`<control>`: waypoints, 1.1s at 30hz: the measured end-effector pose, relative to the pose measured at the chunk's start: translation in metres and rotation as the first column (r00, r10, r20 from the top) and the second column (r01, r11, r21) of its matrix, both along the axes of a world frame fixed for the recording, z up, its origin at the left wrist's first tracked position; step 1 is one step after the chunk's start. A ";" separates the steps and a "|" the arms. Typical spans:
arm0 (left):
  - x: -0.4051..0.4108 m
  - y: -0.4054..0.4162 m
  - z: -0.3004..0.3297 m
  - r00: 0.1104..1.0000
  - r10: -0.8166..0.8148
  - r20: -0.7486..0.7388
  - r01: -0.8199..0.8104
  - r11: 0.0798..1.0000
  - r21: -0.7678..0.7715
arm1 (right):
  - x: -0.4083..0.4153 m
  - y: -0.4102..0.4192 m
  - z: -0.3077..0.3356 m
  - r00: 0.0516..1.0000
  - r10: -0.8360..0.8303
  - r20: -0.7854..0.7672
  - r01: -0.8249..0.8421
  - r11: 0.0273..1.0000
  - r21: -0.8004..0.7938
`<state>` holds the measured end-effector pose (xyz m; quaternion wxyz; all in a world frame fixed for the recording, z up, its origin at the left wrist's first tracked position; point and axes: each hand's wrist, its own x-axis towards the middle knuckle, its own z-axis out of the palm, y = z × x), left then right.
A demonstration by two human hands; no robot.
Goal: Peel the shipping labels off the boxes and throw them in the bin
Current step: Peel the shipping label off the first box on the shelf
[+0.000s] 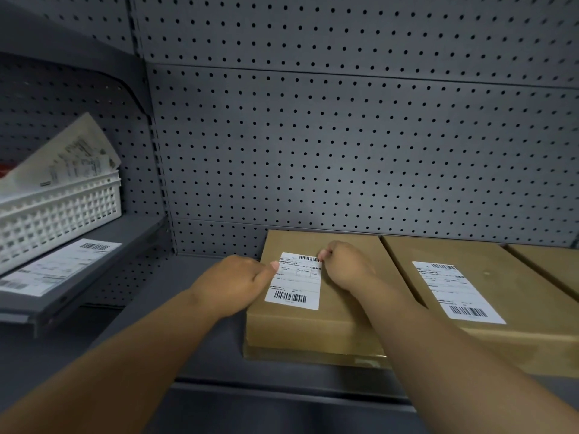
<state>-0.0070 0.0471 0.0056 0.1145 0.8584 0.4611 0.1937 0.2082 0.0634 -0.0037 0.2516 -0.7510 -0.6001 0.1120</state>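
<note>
Leftmost cardboard box (316, 314) sits mid-shelf against the pegboard (344, 151). Right hand (346, 266) pinches its shipping label (294, 281) at the far right corner; left hand (233, 281), fingers together, steadies the left edge. Peel low and slowly to avoid tearing.

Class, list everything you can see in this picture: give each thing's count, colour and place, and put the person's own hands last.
Boxes: three, brown, side by side on the lower shelf; the rightmost is cut off.
Labels on boxes: two, white, on the left and middle boxes.
Basket: one, white, on the upper left shelf.
Papers: white, count unclear, sticking out of the basket.
Loose label: one, white, flat on the left shelf in front of the basket.
Pegboard: grey, back wall.
Left hand: at the label's left edge.
Right hand: pinching the label's top right corner.
</note>
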 end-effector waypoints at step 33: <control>0.002 -0.006 0.001 0.997 -0.006 -0.071 0.003 0.999 -0.039 | -0.005 0.000 0.000 0.986 0.094 -0.136 -0.064 0.976 0.209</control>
